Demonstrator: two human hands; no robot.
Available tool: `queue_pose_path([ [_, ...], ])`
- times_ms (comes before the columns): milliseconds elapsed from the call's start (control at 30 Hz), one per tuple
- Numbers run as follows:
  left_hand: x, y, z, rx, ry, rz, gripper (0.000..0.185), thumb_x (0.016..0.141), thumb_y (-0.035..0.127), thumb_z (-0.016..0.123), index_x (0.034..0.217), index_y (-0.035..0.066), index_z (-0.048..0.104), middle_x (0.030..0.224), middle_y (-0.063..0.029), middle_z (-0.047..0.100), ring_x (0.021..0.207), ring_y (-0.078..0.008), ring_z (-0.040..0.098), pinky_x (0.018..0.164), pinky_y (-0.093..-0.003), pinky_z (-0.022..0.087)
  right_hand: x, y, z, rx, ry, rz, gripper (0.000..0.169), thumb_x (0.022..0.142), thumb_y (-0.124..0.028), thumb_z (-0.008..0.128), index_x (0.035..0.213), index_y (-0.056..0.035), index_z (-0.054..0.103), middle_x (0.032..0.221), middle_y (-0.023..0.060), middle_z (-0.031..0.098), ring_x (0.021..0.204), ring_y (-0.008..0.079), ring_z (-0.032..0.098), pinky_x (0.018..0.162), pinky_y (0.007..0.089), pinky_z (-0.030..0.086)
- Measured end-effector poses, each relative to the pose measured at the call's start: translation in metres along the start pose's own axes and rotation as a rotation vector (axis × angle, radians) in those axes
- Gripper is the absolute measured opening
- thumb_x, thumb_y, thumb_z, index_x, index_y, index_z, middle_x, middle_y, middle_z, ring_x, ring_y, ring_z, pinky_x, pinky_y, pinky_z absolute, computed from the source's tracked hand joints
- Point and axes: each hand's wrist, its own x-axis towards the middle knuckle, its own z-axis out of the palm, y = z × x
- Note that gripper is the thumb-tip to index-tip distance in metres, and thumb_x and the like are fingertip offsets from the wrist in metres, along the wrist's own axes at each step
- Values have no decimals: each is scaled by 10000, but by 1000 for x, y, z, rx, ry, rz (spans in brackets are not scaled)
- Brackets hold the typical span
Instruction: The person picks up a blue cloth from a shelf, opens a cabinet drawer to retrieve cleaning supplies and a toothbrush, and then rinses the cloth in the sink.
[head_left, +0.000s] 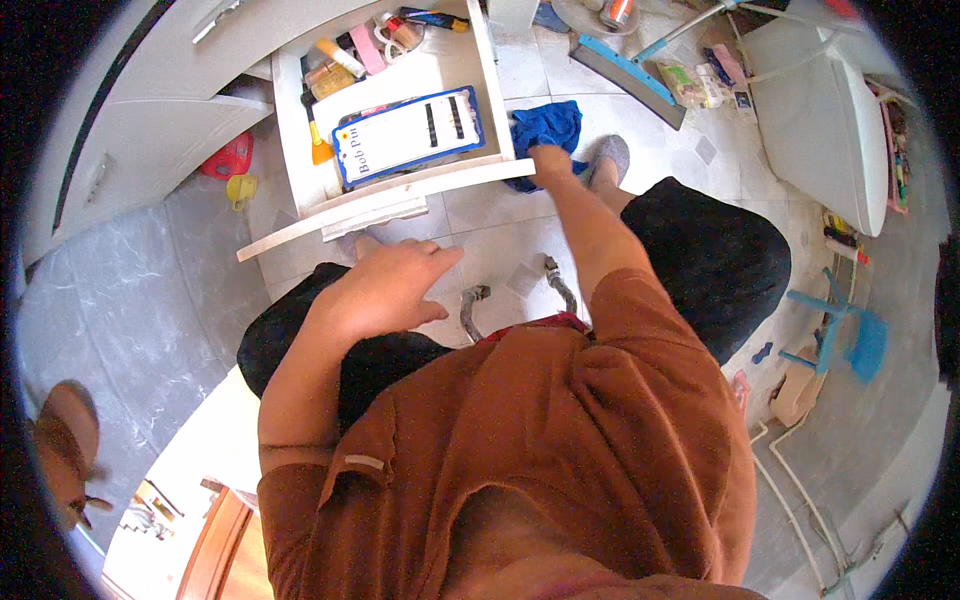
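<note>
My right hand is at the right front corner of an open white drawer, against a crumpled blue cloth; its fingertips are hidden, and I cannot tell whether they grip the cloth. My left hand hangs bent before the drawer front with its fingers apart and nothing in it. Inside the drawer lie a flat white card pack with a blue border, a brush with yellow bristles, a pink strip, a white-and-orange tube and several small bottles and cosmetics.
Two flexible metal hoses rise below the drawer. A blue squeegee and small packets lie behind on the tiles. At the right are a white appliance or cabinet, a blue stool and pipes. A red basin sits left.
</note>
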Motion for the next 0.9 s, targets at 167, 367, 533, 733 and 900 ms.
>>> queue_pose_path([
  [167,20,11,-14,51,14,177,686,722,256,768,1313,31,502,1144,-205,600,1041,-380,579,891,-424,472,-21,90,-134,502,165,28,384,783,-307,664,1060,-42,687,979,108,701,896,249,662,847,347,514],
  [367,46,44,-36,-409,45,327,695,796,292,734,1385,50,455,1215,-137,609,1068,-245,594,938,-382,471,-190,54,-368,1122,244,-508,277,837,-236,663,1013,-22,670,888,40,672,832,170,638,829,316,508],
  [533,78,114,-60,-465,780,475,824,750,292,773,1440,82,373,1319,-155,547,1175,-271,542,965,-413,457,-311,-15,-485,1272,169,-953,128,871,-200,657,904,-88,605,748,-18,586,632,91,571,594,249,474],
  [733,93,147,-72,-626,854,332,446,811,130,708,1222,16,579,1129,-78,649,1022,-179,598,862,-314,482,-390,-52,-561,1338,389,-1348,152,930,-194,597,921,-44,622,793,48,661,697,145,644,688,281,531],
  [900,40,156,-69,-936,987,414,204,929,100,573,1098,13,645,945,14,660,866,-76,576,774,-219,454,-394,-19,-574,1636,522,-1148,128,902,-196,604,881,-73,629,776,44,658,663,184,627,668,321,531],
])
